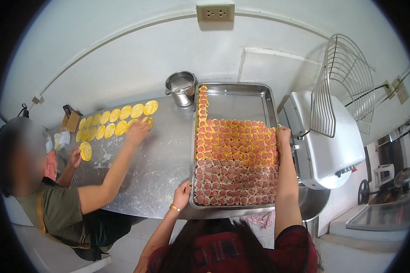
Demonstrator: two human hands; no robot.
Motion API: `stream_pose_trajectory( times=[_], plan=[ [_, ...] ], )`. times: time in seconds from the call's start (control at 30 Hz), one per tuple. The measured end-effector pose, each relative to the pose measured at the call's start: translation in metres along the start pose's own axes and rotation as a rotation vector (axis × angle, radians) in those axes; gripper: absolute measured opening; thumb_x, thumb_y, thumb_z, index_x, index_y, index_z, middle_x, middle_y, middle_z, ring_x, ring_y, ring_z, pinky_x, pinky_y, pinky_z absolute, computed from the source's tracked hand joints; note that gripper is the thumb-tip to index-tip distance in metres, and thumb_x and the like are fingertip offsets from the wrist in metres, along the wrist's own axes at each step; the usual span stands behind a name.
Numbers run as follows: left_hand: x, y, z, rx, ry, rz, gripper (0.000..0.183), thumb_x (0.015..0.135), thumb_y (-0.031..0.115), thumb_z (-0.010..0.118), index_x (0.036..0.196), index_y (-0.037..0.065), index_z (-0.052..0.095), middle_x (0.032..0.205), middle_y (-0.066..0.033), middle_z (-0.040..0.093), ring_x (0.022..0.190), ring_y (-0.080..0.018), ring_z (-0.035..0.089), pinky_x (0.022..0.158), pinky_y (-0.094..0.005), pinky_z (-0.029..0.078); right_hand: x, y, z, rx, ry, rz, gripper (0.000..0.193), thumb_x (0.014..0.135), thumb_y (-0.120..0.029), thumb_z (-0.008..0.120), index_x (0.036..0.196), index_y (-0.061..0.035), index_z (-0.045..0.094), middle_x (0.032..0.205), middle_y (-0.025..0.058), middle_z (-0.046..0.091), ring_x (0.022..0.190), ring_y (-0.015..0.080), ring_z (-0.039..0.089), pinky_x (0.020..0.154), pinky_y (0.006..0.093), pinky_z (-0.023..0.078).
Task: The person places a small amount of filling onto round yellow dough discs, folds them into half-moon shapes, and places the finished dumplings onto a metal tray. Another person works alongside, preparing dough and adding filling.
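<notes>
A large metal tray [267, 102] lies in front of me, most of it filled with rows of open-topped meat dumplings. Those with yellow wrappers [234, 141] fill the middle and run in a narrow column up the far left side. Paler-wrapped dumplings [234, 184] take up the near part, and bare metal shows at the far right. My left hand [182, 194] has its fingers closed on the tray's left rim near the front corner. Farther up the opposite side, my right hand [284, 135] grips the right rim, its fingertips partly hidden.
To the left, a co-worker's hand [138, 132] reaches over yellow round wrappers [109, 131] laid in two rows on the steel table [155, 177]; their other hand holds one. A metal pot [181, 91] stands beyond the tray. At right are a white machine [328, 150] and its wire guard [325, 104].
</notes>
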State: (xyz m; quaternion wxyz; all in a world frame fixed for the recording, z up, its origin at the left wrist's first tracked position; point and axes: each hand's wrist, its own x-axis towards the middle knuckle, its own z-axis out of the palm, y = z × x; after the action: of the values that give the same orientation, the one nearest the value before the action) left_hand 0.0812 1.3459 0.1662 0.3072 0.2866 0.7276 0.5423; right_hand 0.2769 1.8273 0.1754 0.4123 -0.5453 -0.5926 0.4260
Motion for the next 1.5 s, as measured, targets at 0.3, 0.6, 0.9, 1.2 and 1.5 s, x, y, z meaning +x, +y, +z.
stream_pose_trajectory(
  times=[0.3, 0.6, 0.9, 1.2, 1.5],
  plan=[
    [-0.001, -0.007, -0.001, 0.054, -0.018, -0.009, 0.029, 0.089, 0.008, 0.049, 0.116, 0.001, 0.057, 0.099, -0.0095, 0.066, 0.091, -0.0138, 0.058, 0.082, -0.0274, 0.045, 0.0, -0.019, 0.004, -0.197, 0.011, 0.009, 0.026, 0.085, -0.018, 0.057, 0.1, 0.001, 0.066, 0.082, 0.0125, 0.067, 0.076, 0.0202, 0.063, 0.072, 0.0324, 0.048],
    [-0.016, -0.018, -0.01, -0.276, 0.007, -0.173, 0.029, 0.095, 0.019, 0.048, 0.12, 0.006, 0.055, 0.08, 0.0039, 0.054, 0.063, -0.0037, 0.049, 0.059, -0.0182, 0.044, -0.003, -0.059, 0.018, -0.461, -0.019, -0.506, 0.028, 0.081, -0.012, 0.054, 0.106, -0.0047, 0.063, 0.108, 0.017, 0.058, 0.101, 0.0343, 0.054, 0.089, 0.0405, 0.042],
    [-0.068, -0.047, -0.036, -0.228, 0.266, -0.129, 0.025, 0.096, 0.023, 0.046, 0.11, 0.006, 0.058, 0.078, 0.0027, 0.053, 0.064, -0.0041, 0.052, 0.06, -0.0179, 0.045, -0.014, -0.099, 0.101, -0.4, -0.783, -0.447, 0.033, 0.084, -0.02, 0.051, 0.112, -0.0054, 0.062, 0.105, 0.0129, 0.063, 0.087, 0.0256, 0.059, 0.08, 0.0355, 0.046],
    [-0.065, -0.052, -0.032, -0.233, 0.382, -0.162, 0.021, 0.097, 0.022, 0.045, 0.102, 0.005, 0.058, 0.068, 0.0006, 0.055, 0.056, -0.0052, 0.054, 0.052, -0.0183, 0.045, -0.01, -0.102, 0.139, -0.622, -1.227, -0.281, 0.038, 0.089, -0.029, 0.05, 0.115, -0.0041, 0.061, 0.087, 0.0037, 0.063, 0.067, 0.0127, 0.05, 0.057, 0.0298, 0.042],
    [-0.063, -0.047, -0.032, -0.242, 0.402, -0.149, 0.021, 0.097, 0.021, 0.044, 0.097, 0.004, 0.058, 0.064, 0.0004, 0.056, 0.053, -0.0053, 0.054, 0.049, -0.0186, 0.045, 0.013, -0.097, 0.112, -0.645, -1.051, -0.297, 0.039, 0.087, -0.038, 0.05, 0.1, -0.0047, 0.067, 0.086, 0.0066, 0.066, 0.068, 0.019, 0.058, 0.062, 0.0356, 0.046]
  ],
)
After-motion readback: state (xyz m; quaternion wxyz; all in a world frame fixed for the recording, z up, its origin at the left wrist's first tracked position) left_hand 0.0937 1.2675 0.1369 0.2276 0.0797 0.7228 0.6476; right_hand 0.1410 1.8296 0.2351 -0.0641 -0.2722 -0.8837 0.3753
